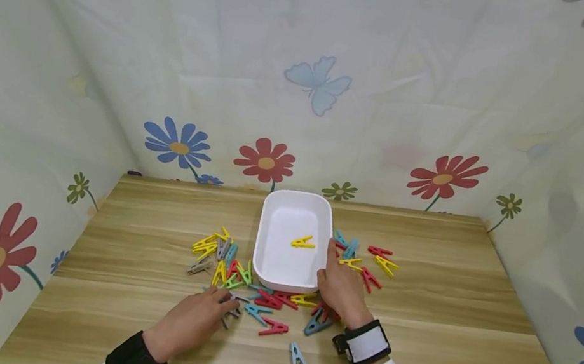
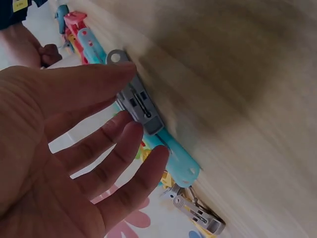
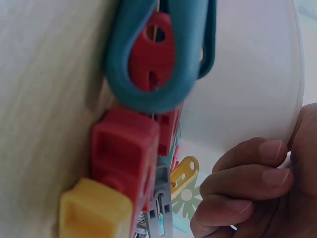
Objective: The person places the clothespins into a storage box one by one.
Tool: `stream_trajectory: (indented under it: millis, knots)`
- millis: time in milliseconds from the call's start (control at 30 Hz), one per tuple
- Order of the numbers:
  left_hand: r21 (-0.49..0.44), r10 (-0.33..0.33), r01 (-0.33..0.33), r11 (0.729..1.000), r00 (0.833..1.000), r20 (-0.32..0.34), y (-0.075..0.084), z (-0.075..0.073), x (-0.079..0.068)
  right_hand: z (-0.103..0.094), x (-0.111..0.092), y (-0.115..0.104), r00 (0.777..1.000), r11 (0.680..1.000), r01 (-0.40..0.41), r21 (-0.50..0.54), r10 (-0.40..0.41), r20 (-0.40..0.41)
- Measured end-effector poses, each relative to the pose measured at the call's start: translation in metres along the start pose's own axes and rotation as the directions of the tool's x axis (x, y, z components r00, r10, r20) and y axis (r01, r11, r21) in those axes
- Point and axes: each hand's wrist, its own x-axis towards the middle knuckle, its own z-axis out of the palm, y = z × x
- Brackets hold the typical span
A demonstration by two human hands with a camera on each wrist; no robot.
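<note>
A white plastic tray (image 1: 286, 278) stands on the table with one yellow clothespin (image 1: 303, 242) inside. My right hand (image 1: 341, 287) is at the tray's right side and grips its rim, index finger lying along the edge; in the right wrist view the other fingers (image 3: 242, 183) are curled beside the wall. My left hand (image 1: 193, 320) is low over the pile in front of the tray. There its thumb and index finger pinch a grey clothespin (image 2: 143, 109), the other fingers loosely bent. Behind that lies a turquoise clothespin (image 2: 181, 163).
Yellow, grey, green and red clothespins (image 1: 206, 245) lie left of the tray. Others, including a red clothespin (image 1: 274, 328), are scattered along its front and right side. A light blue clothespin (image 1: 298, 360) lies nearest me. A flower-printed curtain (image 1: 309, 146) backs the table.
</note>
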Motion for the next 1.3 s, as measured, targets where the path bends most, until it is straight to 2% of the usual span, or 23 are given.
stream_trajectory:
  millis: [167, 433, 667, 833, 1000, 1167, 1300]
  knots:
    - [0.031, 0.015, -0.014, 0.999, 0.999, -0.031, 0.002, 0.004, 0.000, 0.000, 0.000, 0.000, 1.000, 1.000, -0.011, 0.011, 0.011, 0.013]
    - [0.056, -0.038, 0.037, 0.998, 0.999, 0.030, 0.001, 0.007, 0.003, 0.001, 0.001, 0.002, 1.000, 1.000, -0.017, 0.017, 0.016, 0.027]
    - [0.073, -0.047, 0.046, 0.996, 0.999, 0.014, 0.001, 0.005, 0.002, 0.001, 0.001, 0.002, 1.000, 1.000, -0.010, 0.022, 0.009, 0.014]
    - [0.092, -0.040, 0.048, 0.995, 0.996, -0.080, -0.003, 0.000, 0.001, -0.001, 0.000, 0.001, 1.000, 1.000, -0.003, 0.015, 0.003, 0.000]
    - [0.084, -0.039, 0.058, 0.995, 0.977, -0.209, -0.011, -0.011, 0.003, -0.002, -0.001, 0.000, 1.000, 1.000, -0.019, 0.009, 0.019, 0.016]
    - [0.049, -0.050, 0.063, 0.997, 0.970, -0.239, -0.017, -0.025, 0.011, -0.002, -0.001, -0.001, 1.000, 1.000, -0.022, 0.000, 0.022, 0.022]
    - [0.014, -0.052, 0.058, 0.998, 0.963, -0.263, -0.020, -0.033, 0.025, -0.002, -0.001, 0.000, 0.999, 1.000, -0.023, 0.001, 0.023, 0.031]
